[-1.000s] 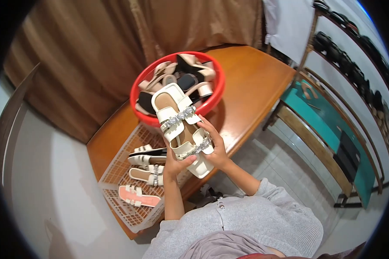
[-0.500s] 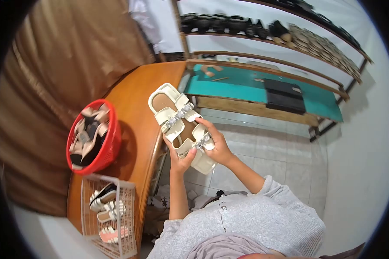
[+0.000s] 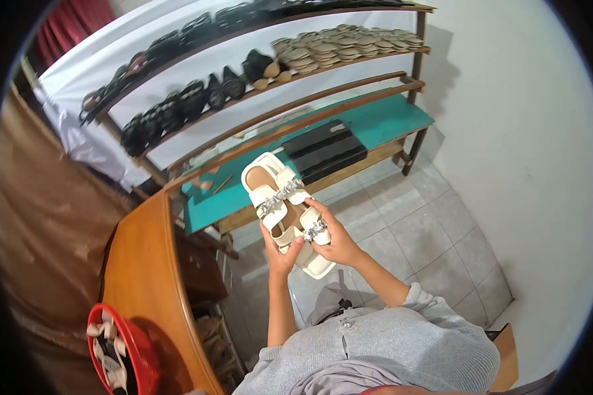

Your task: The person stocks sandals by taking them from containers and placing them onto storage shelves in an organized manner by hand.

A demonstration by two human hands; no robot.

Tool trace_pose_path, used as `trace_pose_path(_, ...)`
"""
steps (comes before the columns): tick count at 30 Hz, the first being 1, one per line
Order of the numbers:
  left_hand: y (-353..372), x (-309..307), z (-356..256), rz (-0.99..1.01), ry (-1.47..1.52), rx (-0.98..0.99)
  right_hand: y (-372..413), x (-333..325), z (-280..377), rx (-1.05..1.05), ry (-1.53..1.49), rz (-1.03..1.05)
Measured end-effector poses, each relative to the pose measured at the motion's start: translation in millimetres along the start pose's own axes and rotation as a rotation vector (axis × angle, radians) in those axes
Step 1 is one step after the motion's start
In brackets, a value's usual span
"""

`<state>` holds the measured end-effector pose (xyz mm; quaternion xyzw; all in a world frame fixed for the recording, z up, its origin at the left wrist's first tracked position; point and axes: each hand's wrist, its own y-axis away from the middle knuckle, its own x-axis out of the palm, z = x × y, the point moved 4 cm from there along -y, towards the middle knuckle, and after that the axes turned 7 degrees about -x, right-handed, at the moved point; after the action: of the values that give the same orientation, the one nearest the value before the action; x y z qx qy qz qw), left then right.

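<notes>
Cream sandals [image 3: 295, 214], pair, decorated with clear stones across the straps: at centre of frame, raised, toes unclear. Left hand [image 3: 282, 255] clamped on the lower left edge, thumb over the front; right hand [image 3: 338, 243] gripping the right side. Wooden table [image 3: 141, 263], lower left, bearing one red tub [image 3: 140, 352] of footwear parts. Teal-topped table [image 3: 389, 125], beyond the sandals, with black flat case [image 3: 326, 150]. Rack [image 3: 418, 72], upper part of frame: dark shoes, pale stacked pieces.

Legible texts, labels, brands, numbers or signs: none; pale mark on black box [image 3: 326, 150], too small to read.
</notes>
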<state>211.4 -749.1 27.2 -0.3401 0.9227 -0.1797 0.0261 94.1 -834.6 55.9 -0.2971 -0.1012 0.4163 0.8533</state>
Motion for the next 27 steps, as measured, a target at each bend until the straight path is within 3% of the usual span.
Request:
trace_pose_path(8,-117,89,60,0.169,0.116,-0.035,-48,-94,-54,-0.05,0.089,-0.149)
trace_pose_path(11,-171,131,68,0.213,0.094,-0.024,-82,-137,-88,0.073,-0.054,-0.415)
trace_pose_path(15,-218,160,73,0.327,0.049,-0.051,-115,-170,-104,0.024,-0.013,-0.508)
trace_pose_path(21,-274,210,91,0.456,-0.04,-0.11,-139,-231,-145,0.067,0.024,-0.544)
trace_pose_path(27,-334,250,111,0.748,-0.169,-0.043,-179,-323,-184,0.05,0.033,-0.613)
